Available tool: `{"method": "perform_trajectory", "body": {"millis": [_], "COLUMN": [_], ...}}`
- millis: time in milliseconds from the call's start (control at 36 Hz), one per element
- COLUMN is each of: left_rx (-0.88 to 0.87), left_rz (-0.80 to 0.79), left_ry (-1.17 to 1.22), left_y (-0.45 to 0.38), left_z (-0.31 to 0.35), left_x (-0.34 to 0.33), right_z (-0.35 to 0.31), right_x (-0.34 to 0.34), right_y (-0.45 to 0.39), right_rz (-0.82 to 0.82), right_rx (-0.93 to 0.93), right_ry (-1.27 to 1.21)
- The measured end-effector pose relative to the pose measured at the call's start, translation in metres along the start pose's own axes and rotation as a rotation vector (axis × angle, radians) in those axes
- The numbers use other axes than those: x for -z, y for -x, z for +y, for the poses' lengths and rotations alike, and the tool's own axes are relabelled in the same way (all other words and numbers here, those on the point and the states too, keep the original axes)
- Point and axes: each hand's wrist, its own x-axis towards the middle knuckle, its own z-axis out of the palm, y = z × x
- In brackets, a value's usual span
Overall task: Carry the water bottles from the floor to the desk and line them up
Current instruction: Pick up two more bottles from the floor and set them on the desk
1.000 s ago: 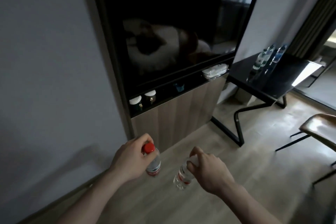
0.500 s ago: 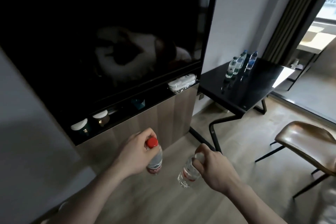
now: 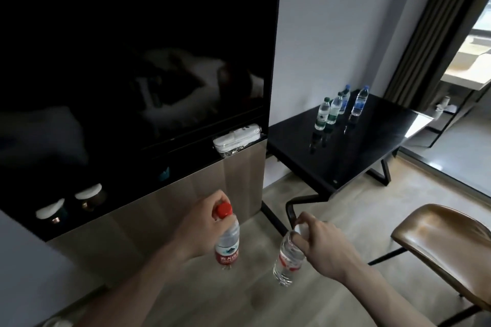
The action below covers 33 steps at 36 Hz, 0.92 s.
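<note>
My left hand (image 3: 203, 225) grips the neck of a red-capped water bottle (image 3: 227, 245) that hangs upright above the floor. My right hand (image 3: 322, 245) pinches the top of a second clear bottle with a red-and-white label (image 3: 287, 260), tilted slightly. Ahead to the right stands the black glossy desk (image 3: 353, 146). Several bottles stand on its far part: two with green labels (image 3: 327, 113) and two with blue labels (image 3: 358, 102).
A wooden cabinet (image 3: 186, 199) with a dark screen above it fills the left. Jars and a white packet (image 3: 237, 138) sit on its shelf. A brown leather chair (image 3: 446, 244) stands at the right on the wooden floor. Dark curtains hang behind the desk.
The view has swung right and moved closer to the desk, which now looks larger. Both hands keep the same hold on their bottles.
</note>
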Motion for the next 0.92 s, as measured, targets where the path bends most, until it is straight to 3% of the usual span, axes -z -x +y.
{"method": "perform_trajectory", "body": {"millis": [611, 917], "left_rx": [-0.042, 0.061], "left_rz": [-0.08, -0.019], "left_ry": [-0.018, -0.176], "left_y": [-0.315, -0.404], "left_z": [0.117, 0.161], "left_x": [-0.192, -0.295], "right_z": [0.261, 0.383], "right_x": [0.134, 0.198], "right_y": [-0.213, -0.3], "right_rz": [0.064, -0.039], "right_rx": [-0.121, -0.013], "right_ry": [0.02, 0.055]}}
